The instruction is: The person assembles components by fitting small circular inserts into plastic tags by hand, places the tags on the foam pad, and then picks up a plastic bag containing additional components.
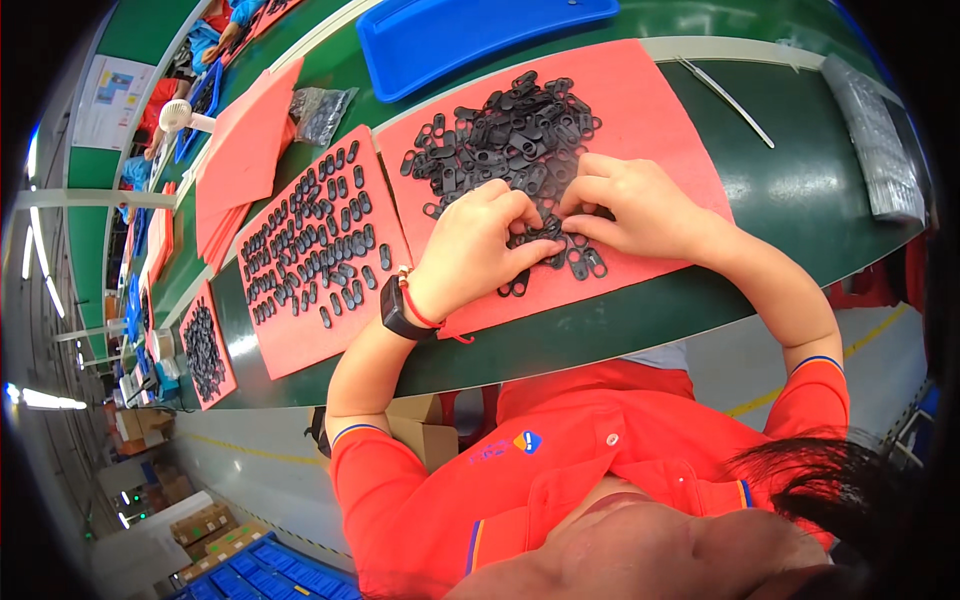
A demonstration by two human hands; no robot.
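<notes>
A loose heap of small black oval plastic parts with holes lies on a pink foam sheet in front of me. Both hands meet at its near edge. My left hand, with a dark watch on its wrist, is curled, thumb and forefinger closed around a small black part. From the right, my right hand pinches at the same spot, its fingertips against black plastic. The fingers partly hide what they grip. Several loose parts lie just below the right hand.
To the left, black parts stand in rows on a second pink sheet. Farther left are stacked pink sheets and a clear plastic bag. A blue tray lies beyond the heap. Tweezers and a bubble-wrap pack lie right.
</notes>
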